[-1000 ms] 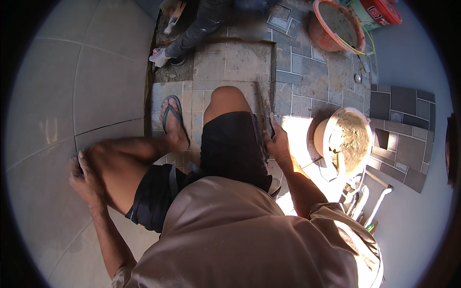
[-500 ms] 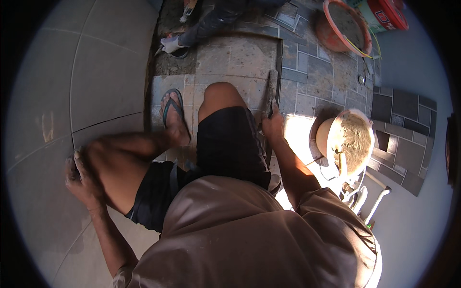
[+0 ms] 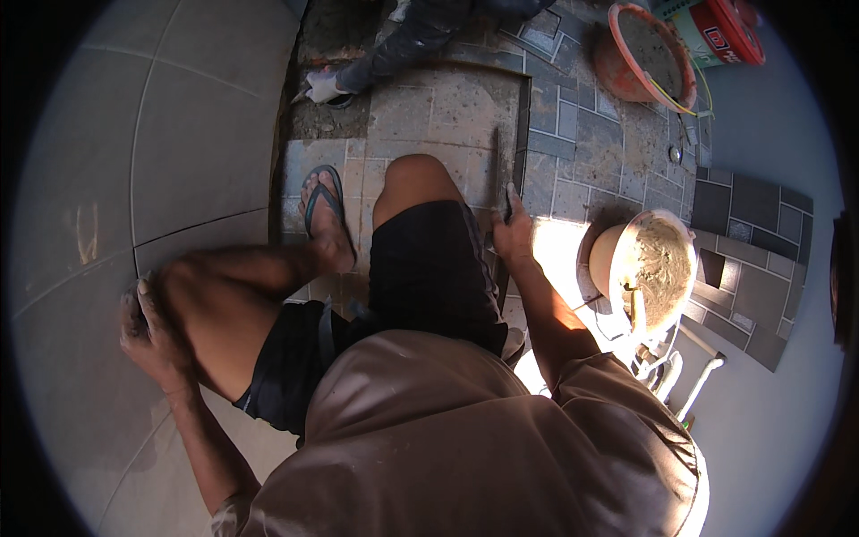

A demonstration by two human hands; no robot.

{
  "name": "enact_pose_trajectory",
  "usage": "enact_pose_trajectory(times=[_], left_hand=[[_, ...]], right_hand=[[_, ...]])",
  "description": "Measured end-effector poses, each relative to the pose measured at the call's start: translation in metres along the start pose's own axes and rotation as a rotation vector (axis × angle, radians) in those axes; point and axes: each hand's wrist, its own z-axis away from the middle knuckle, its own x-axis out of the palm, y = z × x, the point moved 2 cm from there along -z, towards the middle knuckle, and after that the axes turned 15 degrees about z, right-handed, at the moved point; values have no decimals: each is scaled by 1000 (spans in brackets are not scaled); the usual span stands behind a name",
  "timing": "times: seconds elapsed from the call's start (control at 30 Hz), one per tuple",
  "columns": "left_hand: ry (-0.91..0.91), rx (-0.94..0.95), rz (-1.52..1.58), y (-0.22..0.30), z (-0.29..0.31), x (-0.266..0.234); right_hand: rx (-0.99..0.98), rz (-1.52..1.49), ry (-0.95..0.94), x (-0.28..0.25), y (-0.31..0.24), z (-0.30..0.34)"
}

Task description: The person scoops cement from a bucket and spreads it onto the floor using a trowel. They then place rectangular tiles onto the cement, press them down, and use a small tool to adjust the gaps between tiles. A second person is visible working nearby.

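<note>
Two hands show in the head view. At centre right, the right hand (image 3: 512, 234) is closed around a thin dark tool (image 3: 497, 174) whose tip points up the frame along a joint in the small grey tiles (image 3: 573, 152). At lower left, the left hand (image 3: 148, 333) rests fingers spread on the large pale floor tile (image 3: 80, 376), holding nothing. A mortar-filled bucket (image 3: 646, 268) sits right of the tool hand.

head camera looks steeply down (fisheye, close).
</note>
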Motion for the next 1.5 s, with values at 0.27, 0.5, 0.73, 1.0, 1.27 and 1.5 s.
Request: enact_pose_trajectory(times=[0.27, 0.5, 0.73, 1.0, 1.27, 1.5], left_hand=[[8, 1, -23, 4, 1, 0], [-37, 148, -79, 56, 8, 34], [-651, -119, 709, 119, 51, 318], [-805, -130, 575, 139, 93, 588], [-876, -211, 882, 148, 113, 704], [-965, -194, 948, 147, 99, 708]], right_hand=[[-60, 57, 40, -6, 7, 3], [282, 132, 180, -41, 20, 10], [415, 583, 35, -45, 104, -8], [419, 533, 102, -60, 118, -2], [114, 547, 317, -41, 156, -3], [292, 475, 97, -47, 144, -2]])
